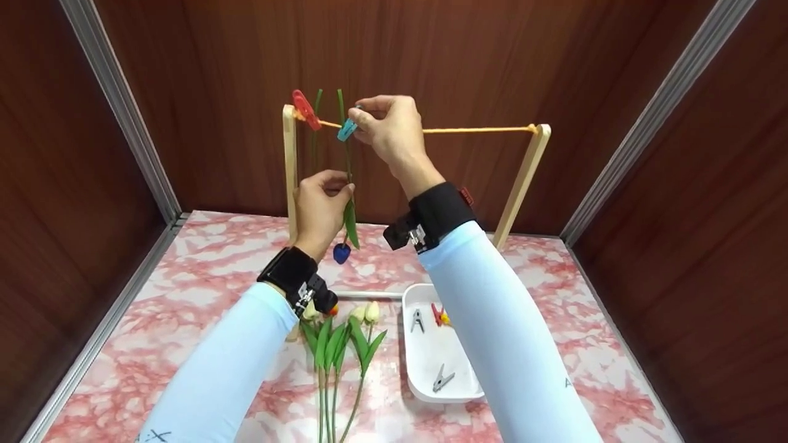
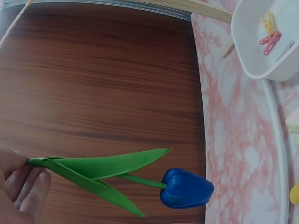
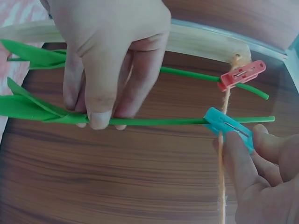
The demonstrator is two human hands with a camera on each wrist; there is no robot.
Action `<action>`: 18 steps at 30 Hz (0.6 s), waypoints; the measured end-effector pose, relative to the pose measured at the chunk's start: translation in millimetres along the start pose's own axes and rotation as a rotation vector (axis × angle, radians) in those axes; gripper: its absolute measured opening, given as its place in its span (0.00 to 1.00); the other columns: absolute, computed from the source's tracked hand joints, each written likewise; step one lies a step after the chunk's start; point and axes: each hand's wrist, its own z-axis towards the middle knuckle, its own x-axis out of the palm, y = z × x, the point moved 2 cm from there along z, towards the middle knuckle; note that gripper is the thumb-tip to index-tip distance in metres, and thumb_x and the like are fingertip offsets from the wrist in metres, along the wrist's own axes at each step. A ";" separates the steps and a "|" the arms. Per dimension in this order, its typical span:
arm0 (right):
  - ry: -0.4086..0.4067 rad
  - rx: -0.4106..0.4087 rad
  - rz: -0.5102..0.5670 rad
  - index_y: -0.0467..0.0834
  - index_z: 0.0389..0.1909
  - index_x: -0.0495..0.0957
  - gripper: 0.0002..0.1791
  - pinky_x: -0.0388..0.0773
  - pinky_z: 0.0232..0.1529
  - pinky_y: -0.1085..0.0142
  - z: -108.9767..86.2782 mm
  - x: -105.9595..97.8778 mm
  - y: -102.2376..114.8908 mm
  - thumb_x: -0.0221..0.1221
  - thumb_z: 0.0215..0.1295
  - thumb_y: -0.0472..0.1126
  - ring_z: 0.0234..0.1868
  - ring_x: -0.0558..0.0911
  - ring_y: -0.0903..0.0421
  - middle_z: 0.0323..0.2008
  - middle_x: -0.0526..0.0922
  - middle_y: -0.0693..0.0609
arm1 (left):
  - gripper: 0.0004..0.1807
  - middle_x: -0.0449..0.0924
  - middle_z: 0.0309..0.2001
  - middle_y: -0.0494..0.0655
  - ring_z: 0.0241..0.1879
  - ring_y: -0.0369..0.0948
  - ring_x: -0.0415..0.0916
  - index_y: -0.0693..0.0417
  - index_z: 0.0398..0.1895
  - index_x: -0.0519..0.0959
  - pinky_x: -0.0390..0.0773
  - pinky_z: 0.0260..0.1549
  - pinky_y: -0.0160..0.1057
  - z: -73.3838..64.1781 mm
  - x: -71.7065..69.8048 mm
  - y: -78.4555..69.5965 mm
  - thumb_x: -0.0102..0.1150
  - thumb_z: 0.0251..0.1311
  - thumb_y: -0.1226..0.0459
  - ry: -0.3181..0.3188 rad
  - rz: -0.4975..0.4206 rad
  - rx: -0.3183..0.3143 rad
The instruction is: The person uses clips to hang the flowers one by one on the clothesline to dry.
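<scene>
A blue artificial tulip (image 2: 187, 189) hangs head down, its green stem (image 3: 159, 122) pinched by my left hand (image 1: 323, 206) just above the leaves. Higher up, my right hand (image 1: 394, 129) pinches a light blue clothespin (image 3: 229, 128) between thumb and fingers. The clothespin's jaws lie over the stem at the orange cord (image 1: 477, 130). To its left a red clothespin (image 1: 306, 111) clips another green stem (image 3: 191, 74) to the same cord; that flower's head is hidden behind my left hand in the head view.
Wooden posts (image 1: 523, 184) hold the cord at both ends. On the pink marbled table lie several tulips (image 1: 363, 344) with white and orange heads. A white tray (image 1: 409, 369) beside them holds grey clothespins (image 1: 442, 378), a red one (image 1: 436, 314) and a yellow one (image 2: 268, 22).
</scene>
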 end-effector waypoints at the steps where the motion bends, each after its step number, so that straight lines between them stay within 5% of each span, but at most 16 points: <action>1: 0.002 0.011 0.004 0.33 0.55 0.85 0.15 0.86 0.45 0.70 -0.4 -0.2 0.3 0.67 0.70 0.34 0.48 0.88 0.54 0.46 0.87 0.44 | 0.08 0.90 0.38 0.52 0.37 0.43 0.87 0.63 0.45 0.89 0.86 0.39 0.37 -0.2 0.0 0.2 0.71 0.65 0.70 -0.004 0.003 0.000; 8: -0.008 0.016 -0.015 0.35 0.59 0.84 0.19 0.85 0.46 0.70 -2.8 -1.7 -0.4 0.68 0.69 0.34 0.49 0.88 0.55 0.49 0.87 0.45 | 0.09 0.89 0.39 0.54 0.38 0.44 0.88 0.66 0.46 0.88 0.87 0.41 0.40 -2.6 -0.7 0.7 0.71 0.65 0.70 -0.003 -0.009 -0.012; 18: -0.011 -0.088 -0.061 0.36 0.60 0.83 0.21 0.86 0.50 0.67 -6.6 -12.0 -1.2 0.70 0.67 0.35 0.49 0.88 0.55 0.53 0.87 0.46 | 0.08 0.90 0.40 0.52 0.40 0.42 0.86 0.64 0.45 0.89 0.84 0.44 0.37 -4.0 -5.8 -2.4 0.71 0.66 0.70 -0.011 0.003 0.007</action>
